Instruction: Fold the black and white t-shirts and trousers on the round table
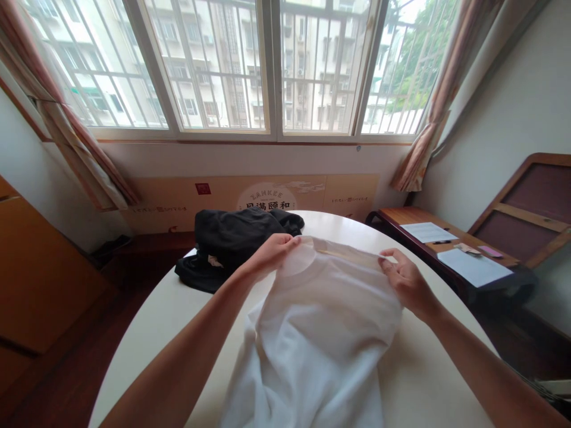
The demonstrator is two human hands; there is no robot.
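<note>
1. L grip (267,255) was clenched on the neck edge of a white T-shirt (323,339), w/ the fabric gathered by the fingers & thumb; part of the hold was hidden by the cloth.
2. R grip (408,282) was placed at the other side of the collar, w/ fingertips at the raised edge. Thumb was hard to make out, so it could not be told whether the cloth was clenched or only touched.
3. T-shirt was located on a round pale counter (428,368), btwn both grips, w/ the collar lifted & the lower part cut off by the frame bottom. Sleeves could not be made out.
4. A black garment (236,244) was heaped on the far side of the counter, just beyond L grip; its kind could not be told from the dark folds.
5. On the right, a wooden side counter (401,219) was seen carrying white papers (473,267), a pen (441,242) & a pink note (491,251); any writing was too small to read.
6. In the bg, a barred window (214,65) was seen above a printed wall panel (263,199), which was partly hidden by the black garment. A wood-framed board (530,202) was cut off by the right edge.
</note>
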